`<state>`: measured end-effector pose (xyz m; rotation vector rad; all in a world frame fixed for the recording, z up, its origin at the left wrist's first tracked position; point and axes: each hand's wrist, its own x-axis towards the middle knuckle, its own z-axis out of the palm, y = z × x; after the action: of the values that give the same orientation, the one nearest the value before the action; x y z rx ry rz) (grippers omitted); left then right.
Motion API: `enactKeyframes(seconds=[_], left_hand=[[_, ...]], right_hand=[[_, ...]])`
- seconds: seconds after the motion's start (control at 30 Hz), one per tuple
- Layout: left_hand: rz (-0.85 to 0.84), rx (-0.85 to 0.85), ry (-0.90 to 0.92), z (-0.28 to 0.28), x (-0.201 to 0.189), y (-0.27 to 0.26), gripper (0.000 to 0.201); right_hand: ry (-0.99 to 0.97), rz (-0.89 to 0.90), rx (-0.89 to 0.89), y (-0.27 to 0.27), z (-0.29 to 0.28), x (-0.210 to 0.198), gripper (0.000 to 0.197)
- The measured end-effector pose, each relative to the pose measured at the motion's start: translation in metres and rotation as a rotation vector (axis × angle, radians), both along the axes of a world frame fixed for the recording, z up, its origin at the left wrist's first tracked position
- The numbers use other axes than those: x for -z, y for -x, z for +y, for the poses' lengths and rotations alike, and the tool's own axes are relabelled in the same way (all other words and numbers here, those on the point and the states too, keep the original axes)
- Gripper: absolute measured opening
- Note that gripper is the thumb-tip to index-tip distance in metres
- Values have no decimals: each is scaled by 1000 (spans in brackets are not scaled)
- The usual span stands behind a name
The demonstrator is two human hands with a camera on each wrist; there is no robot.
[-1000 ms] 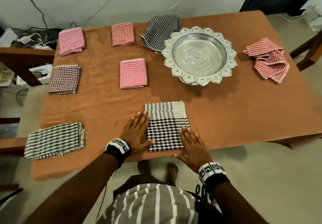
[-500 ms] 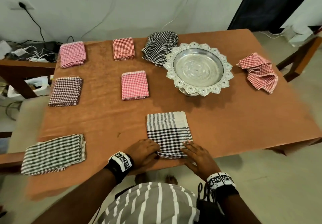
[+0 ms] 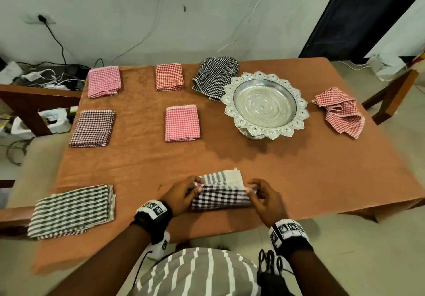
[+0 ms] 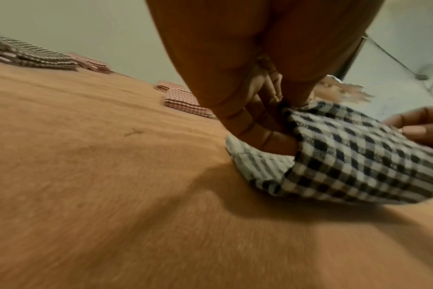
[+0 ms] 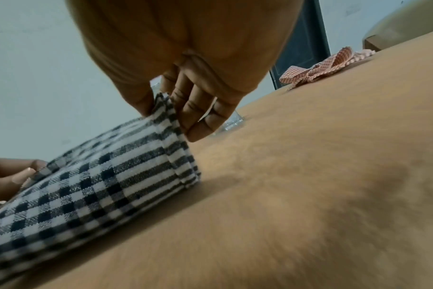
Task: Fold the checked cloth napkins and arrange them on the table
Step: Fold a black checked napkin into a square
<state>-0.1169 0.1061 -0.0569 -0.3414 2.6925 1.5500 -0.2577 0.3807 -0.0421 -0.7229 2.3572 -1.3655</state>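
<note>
the black and white napkin (image 3: 220,195) is being held at the near edge of the table (image 3: 299,169), with its near part being lifted up off the cloth top. its left side is being pinched by the left hand (image 3: 181,195), with the thumb on top and the fingers (image 4: 260,135) tucked under the fold. its right side is being pinched by the right hand (image 3: 266,200) between the thumb and the curled fingers (image 5: 198,109). the far part of the napkin is lying flat on the table past the two hands. a striped folded napkin (image 3: 73,210) is lying well to the left of the grip. a pink folded napkin (image 3: 182,123) is lying beyond the grip, and a silver tray (image 3: 264,104) is standing farther off to the right. a crumpled red napkin (image 3: 340,111) is lying far to the right
</note>
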Motion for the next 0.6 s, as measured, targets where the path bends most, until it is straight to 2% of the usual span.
enactKeyframes(seconds=[0.13, 0.27, 0.33, 0.37, 0.47, 0.53, 0.6], left_hand=[[-97, -267, 19, -16, -1, 23, 12], [-200, -506, -87, -21, 3, 31, 12], [-216, -576, -127, -23, 10, 29, 9], [-226, -580, -101, -25, 14, 27, 13], [-339, -424, 47, -23, 22, 20, 34], [-362, -364, 105, -19, 22, 19, 30], [-334, -387, 103, -17, 23, 20, 24]], right_hand=[[-75, 34, 96, 31, -46, 5, 31], [-278, -35, 179, 44, -69, 15, 56], [-351, 49, 171, 35, -66, 22, 57], [-366, 112, 134, 28, -63, 23, 57], [-433, 291, -13, 8, -52, 32, 58], [-484, 343, -45, -3, -49, 38, 61], [-502, 327, 14, -6, -49, 43, 63]])
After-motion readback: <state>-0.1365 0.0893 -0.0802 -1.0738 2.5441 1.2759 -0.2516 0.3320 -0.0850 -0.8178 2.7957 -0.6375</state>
